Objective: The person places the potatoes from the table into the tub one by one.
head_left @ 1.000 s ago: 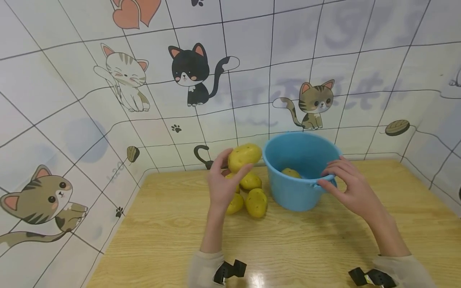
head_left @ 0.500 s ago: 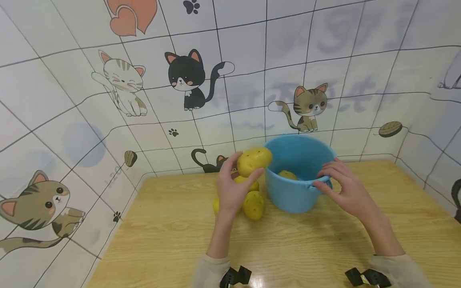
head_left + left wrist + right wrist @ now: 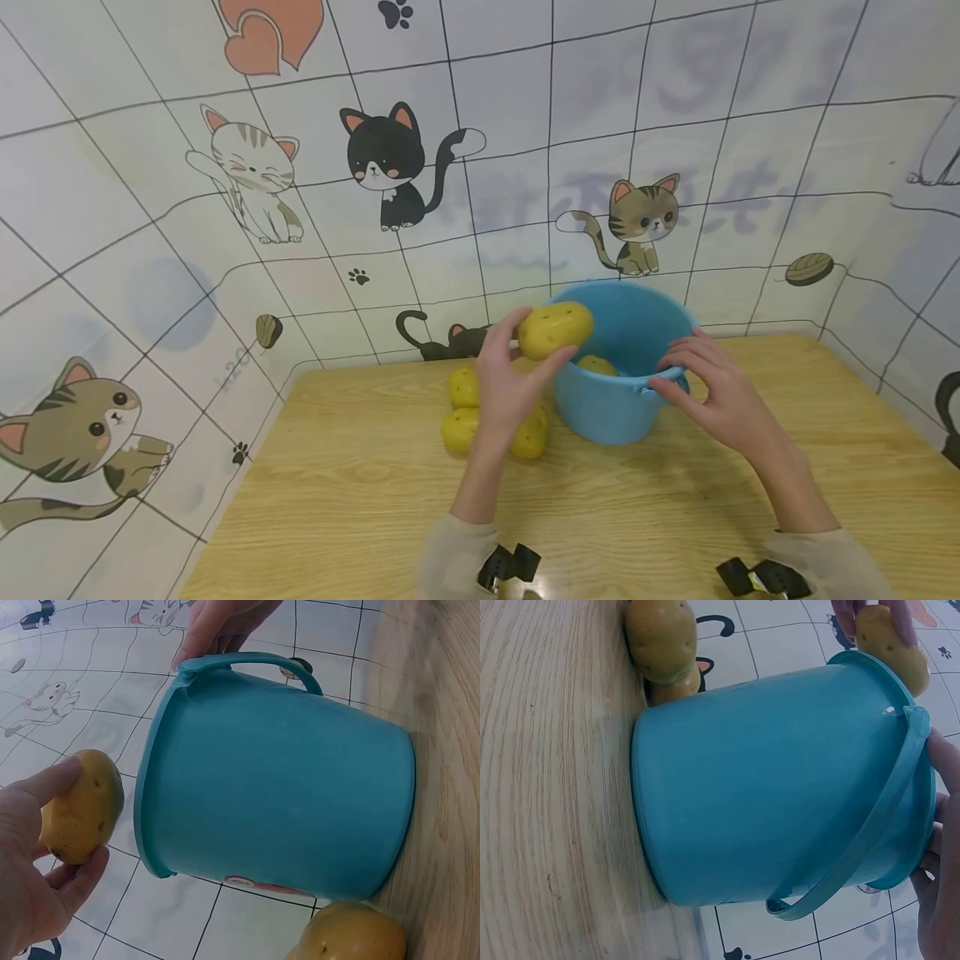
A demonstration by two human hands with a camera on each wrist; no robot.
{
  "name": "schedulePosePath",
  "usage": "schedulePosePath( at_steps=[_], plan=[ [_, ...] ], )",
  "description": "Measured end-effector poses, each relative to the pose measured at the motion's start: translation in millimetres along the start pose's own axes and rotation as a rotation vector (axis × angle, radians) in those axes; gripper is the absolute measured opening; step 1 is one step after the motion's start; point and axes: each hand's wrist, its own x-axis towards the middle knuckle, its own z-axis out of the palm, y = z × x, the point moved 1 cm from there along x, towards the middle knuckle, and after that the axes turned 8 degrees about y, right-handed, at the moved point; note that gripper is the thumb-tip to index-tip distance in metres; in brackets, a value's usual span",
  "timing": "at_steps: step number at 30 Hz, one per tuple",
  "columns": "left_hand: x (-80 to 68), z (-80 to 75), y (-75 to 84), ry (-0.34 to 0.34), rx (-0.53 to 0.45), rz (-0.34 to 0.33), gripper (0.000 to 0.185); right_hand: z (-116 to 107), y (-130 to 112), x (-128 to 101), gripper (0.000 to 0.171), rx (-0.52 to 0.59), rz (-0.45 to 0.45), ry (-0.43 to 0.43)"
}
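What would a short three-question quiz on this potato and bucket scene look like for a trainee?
1. True or false: the left hand holds a potato over the blue bucket's rim.
2. What does the right hand grip: A the bucket's rim, B a potato, C the table?
3. Fill in: inside the bucket lies one visible ____.

Key: 1 true; 2 A; 3 potato.

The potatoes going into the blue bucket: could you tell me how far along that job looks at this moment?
Done: one potato in the bucket already lies inside the blue bucket.

In hand: the left hand holds a potato at the bucket's rim, not yet released, while the right hand grips the rim at the handle.

Left: three potatoes on the table beside the bucket, so it looks under halfway.
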Motion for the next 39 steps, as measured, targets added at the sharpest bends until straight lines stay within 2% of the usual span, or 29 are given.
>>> schedulePosePath(
  at_steps=[19, 26, 34, 39],
  plan=[
    [-2.2, 22.2, 0.4, -0.088, 0.020, 0.092, 0.064, 0.5, -2.4, 0.9, 0.018, -0.012, 0.018, -0.008],
    [-5.1, 23.4, -1.1, -0.097, 0.037, 0.143, 0.064, 0.5, -1.1, 0.8, 0.017, -0.001, -0.001, -0.001],
    [-8.3, 22.2, -4.9, -0.115, 0.024, 0.182, 0.051, 1.4, 0.7, -0.7, 0.018, -0.013, 0.021, -0.004],
    [-11.5, 18.3, -8.0, -0.125, 0.010, 0.162, 0.046, 2.7, 1.0, -1.2, 0.017, -0.017, 0.021, -0.005]
  ],
)
